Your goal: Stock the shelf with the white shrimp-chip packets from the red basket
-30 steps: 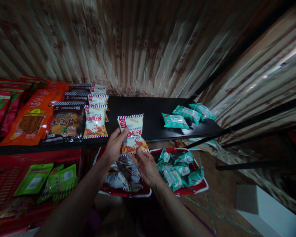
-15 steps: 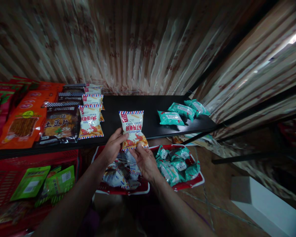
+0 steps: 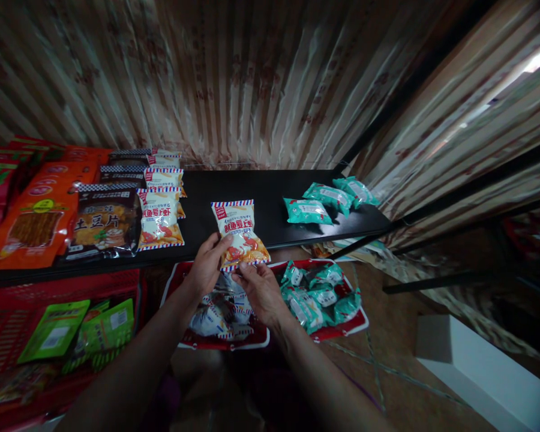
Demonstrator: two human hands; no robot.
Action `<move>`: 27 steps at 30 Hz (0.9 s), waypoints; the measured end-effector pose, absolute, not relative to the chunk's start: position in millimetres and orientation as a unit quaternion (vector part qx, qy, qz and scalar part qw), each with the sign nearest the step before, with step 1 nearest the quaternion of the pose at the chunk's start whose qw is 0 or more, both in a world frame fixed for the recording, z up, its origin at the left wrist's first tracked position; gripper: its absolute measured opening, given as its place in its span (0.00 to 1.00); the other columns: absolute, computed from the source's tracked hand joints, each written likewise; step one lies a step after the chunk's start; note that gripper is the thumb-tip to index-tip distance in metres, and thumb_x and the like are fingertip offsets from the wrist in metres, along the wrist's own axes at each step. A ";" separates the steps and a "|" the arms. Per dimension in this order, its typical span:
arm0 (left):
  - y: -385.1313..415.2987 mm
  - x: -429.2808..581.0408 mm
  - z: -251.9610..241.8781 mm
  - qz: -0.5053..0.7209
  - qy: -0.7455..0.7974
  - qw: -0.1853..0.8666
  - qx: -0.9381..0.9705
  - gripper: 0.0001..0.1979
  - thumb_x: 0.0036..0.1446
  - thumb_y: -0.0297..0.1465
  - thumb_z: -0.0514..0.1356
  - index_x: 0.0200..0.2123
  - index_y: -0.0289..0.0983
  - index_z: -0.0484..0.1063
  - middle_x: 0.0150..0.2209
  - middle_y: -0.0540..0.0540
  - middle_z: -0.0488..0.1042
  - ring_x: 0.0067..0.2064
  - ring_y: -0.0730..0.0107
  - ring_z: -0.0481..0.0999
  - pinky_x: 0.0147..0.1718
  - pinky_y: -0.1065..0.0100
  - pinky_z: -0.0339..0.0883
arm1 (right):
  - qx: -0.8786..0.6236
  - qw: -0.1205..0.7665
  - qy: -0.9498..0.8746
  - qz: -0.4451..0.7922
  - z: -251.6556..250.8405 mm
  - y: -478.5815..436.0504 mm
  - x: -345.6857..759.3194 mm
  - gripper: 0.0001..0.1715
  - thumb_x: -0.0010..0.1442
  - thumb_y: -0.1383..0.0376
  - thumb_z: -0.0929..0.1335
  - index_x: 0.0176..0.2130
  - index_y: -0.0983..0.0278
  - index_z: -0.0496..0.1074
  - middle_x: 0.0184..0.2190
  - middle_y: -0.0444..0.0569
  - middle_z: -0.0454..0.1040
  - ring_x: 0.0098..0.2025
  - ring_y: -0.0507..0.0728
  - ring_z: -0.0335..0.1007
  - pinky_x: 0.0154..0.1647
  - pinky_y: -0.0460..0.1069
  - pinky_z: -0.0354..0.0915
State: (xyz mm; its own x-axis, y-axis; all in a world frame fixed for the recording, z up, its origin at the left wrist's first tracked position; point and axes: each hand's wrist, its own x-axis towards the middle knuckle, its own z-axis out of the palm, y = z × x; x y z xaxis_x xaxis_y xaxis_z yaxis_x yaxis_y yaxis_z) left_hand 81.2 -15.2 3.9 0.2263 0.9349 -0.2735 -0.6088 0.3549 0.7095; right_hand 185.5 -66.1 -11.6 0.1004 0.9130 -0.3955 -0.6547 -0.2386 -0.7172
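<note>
Holding a snack bag (image 3: 239,231), both (bare) hands (image 3: 205,265) (image 3: 261,293), black shelf (image 3: 261,183) beyond

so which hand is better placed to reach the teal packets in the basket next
Probably the right hand, being nearer the teal packets; the left hand is farther off. Both hold the white snack bag.

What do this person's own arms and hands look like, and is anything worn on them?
The left hand and right hand are ordinary human hands without gloves. No sleeves, watch or bracelet shows on the forearms; the dimness hides finer details.
</note>
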 end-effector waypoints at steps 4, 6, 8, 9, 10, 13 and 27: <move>-14.3 83.6 0.2 0.512 0.345 0.754 0.225 0.16 0.42 0.33 0.69 0.35 0.34 0.71 0.33 0.45 0.78 0.38 0.61 0.78 0.38 0.64 0.71 | -0.439 0.595 -0.148 0.657 -9.3 -65.1 187.3 0.19 0.31 0.63 0.81 0.25 0.65 0.75 0.22 0.40 0.76 0.24 0.47 0.71 0.28 0.41 0.71; -13.7 84.4 -2.0 0.510 0.347 0.756 0.220 0.16 0.43 0.32 0.68 0.36 0.34 0.71 0.32 0.46 0.78 0.36 0.62 0.78 0.37 0.65 0.71 | -0.439 0.593 -0.150 0.658 -8.9 -65.0 188.0 0.19 0.31 0.63 0.81 0.25 0.66 0.75 0.21 0.41 0.76 0.23 0.47 0.71 0.26 0.40 0.70; -13.1 84.9 -4.1 0.508 0.349 0.757 0.218 0.16 0.43 0.32 0.68 0.37 0.33 0.71 0.31 0.46 0.78 0.35 0.64 0.78 0.35 0.66 0.71 | -0.440 0.594 -0.150 0.656 -9.3 -64.9 188.2 0.19 0.32 0.63 0.80 0.26 0.66 0.76 0.21 0.41 0.76 0.23 0.47 0.71 0.26 0.40 0.70; -12.8 84.9 -4.9 0.508 0.350 0.757 0.217 0.16 0.44 0.32 0.67 0.36 0.33 0.70 0.30 0.47 0.78 0.34 0.64 0.78 0.34 0.67 0.71 | -0.441 0.595 -0.151 0.655 -9.8 -64.8 188.2 0.19 0.32 0.63 0.80 0.26 0.66 0.76 0.21 0.41 0.76 0.23 0.47 0.71 0.25 0.40 0.69; -12.6 84.8 -5.4 0.507 0.351 0.756 0.218 0.15 0.44 0.31 0.67 0.36 0.33 0.70 0.30 0.47 0.78 0.33 0.65 0.78 0.33 0.67 0.71 | -0.441 0.596 -0.153 0.653 -10.5 -64.8 188.0 0.19 0.32 0.63 0.80 0.26 0.66 0.76 0.21 0.41 0.76 0.23 0.47 0.71 0.25 0.40 0.69; -12.1 83.7 -5.2 0.506 0.350 0.758 0.218 0.14 0.45 0.31 0.67 0.35 0.33 0.70 0.29 0.46 0.78 0.32 0.65 0.78 0.33 0.67 0.71 | -0.441 0.599 -0.161 0.649 -12.9 -64.6 187.1 0.18 0.34 0.64 0.80 0.27 0.66 0.76 0.21 0.41 0.76 0.23 0.47 0.71 0.26 0.40 0.70; -22.2 76.4 3.3 0.448 0.323 0.779 0.296 0.25 0.44 0.29 0.68 0.47 0.36 0.68 0.39 0.44 0.77 0.37 0.65 0.77 0.36 0.67 0.69 | -0.442 0.609 -0.230 0.617 -20.5 -64.3 185.9 0.14 0.41 0.62 0.78 0.29 0.66 0.78 0.22 0.42 0.77 0.23 0.48 0.71 0.28 0.42 0.69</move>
